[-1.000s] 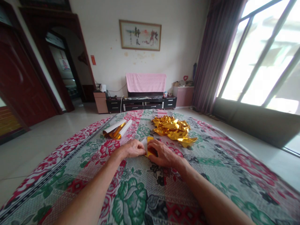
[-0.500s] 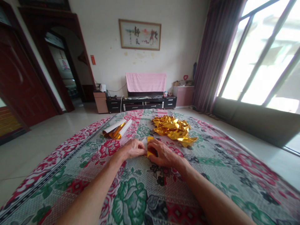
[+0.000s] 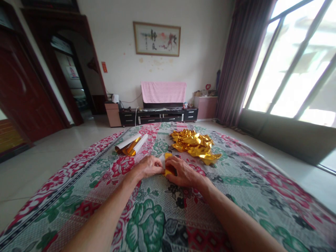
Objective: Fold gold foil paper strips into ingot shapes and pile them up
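Both of my hands meet over a small piece of gold foil paper [image 3: 167,163] lying on the floral cloth [image 3: 147,224]. My left hand [image 3: 148,166] has its fingers curled and pressed on the paper's white left side. My right hand [image 3: 182,170] is closed on its gold right side. The hands hide most of the paper. A heap of folded gold foil pieces [image 3: 194,143] lies just beyond my right hand. A curled roll of gold and white sheets [image 3: 131,144] rests beyond my left hand.
The cloth-covered surface fills the foreground. Behind it are a tiled floor, a dark TV cabinet [image 3: 160,115] with a pink cloth [image 3: 163,91] draped on it, a framed picture [image 3: 156,39], a dark wooden doorway at left and a curtained window at right.
Hardly anything differs. Both hands stay on the small gold paper, with only slight finger shifts.
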{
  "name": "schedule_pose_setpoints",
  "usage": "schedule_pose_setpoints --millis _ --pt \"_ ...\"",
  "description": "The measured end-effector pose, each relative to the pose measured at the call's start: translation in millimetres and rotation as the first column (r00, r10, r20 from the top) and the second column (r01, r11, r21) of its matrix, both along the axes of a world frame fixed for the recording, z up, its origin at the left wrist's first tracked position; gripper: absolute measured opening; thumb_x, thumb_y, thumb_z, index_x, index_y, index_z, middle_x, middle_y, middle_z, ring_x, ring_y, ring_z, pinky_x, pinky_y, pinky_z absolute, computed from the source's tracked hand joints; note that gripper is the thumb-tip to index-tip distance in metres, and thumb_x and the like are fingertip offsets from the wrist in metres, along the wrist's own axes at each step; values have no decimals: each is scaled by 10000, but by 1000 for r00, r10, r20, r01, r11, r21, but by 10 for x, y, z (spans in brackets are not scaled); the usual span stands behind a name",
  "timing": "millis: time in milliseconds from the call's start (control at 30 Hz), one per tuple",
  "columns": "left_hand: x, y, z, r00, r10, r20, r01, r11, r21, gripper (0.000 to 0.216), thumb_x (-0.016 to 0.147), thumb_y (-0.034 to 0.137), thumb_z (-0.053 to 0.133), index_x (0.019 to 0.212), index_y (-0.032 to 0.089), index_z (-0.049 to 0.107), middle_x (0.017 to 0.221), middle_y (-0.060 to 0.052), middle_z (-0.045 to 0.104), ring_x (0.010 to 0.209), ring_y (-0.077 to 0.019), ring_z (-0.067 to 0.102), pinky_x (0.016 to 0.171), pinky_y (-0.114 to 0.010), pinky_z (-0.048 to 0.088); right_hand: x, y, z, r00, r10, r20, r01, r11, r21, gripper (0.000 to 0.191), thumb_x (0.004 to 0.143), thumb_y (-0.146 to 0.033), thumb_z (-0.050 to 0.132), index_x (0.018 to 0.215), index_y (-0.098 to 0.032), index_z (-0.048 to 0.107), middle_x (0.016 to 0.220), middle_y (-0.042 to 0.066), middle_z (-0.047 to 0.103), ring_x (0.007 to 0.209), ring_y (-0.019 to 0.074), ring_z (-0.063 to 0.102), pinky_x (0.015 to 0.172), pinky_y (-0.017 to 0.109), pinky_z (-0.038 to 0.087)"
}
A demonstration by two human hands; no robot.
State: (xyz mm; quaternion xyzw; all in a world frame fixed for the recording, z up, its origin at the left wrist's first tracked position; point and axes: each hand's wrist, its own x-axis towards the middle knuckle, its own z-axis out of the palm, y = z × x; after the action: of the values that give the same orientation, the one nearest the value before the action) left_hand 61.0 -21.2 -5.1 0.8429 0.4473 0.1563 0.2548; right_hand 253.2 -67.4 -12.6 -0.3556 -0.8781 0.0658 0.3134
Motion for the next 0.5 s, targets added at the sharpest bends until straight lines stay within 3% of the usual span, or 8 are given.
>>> schedule_pose_setpoints --millis 200,500 --pt "0 -11 29 1000 -6 1 6 1000 -10 322 641 440 576 758 169 706 621 10 601 593 -113 498 521 -208 313 -18 -26 8 1000 -27 5 27 1000 4 83 739 -203 560 805 -177 516 826 34 520 764 140 483 723 288 415" --pt "16 -11 7 1000 11 -11 -11 1000 -6 342 637 462 575 742 161 699 628 1 615 598 -119 501 513 -206 315 -15 -15 9 999 -36 34 37 999 -21 149 707 -215 587 835 -178 522 860 37 518 779 146 481 725 301 417"
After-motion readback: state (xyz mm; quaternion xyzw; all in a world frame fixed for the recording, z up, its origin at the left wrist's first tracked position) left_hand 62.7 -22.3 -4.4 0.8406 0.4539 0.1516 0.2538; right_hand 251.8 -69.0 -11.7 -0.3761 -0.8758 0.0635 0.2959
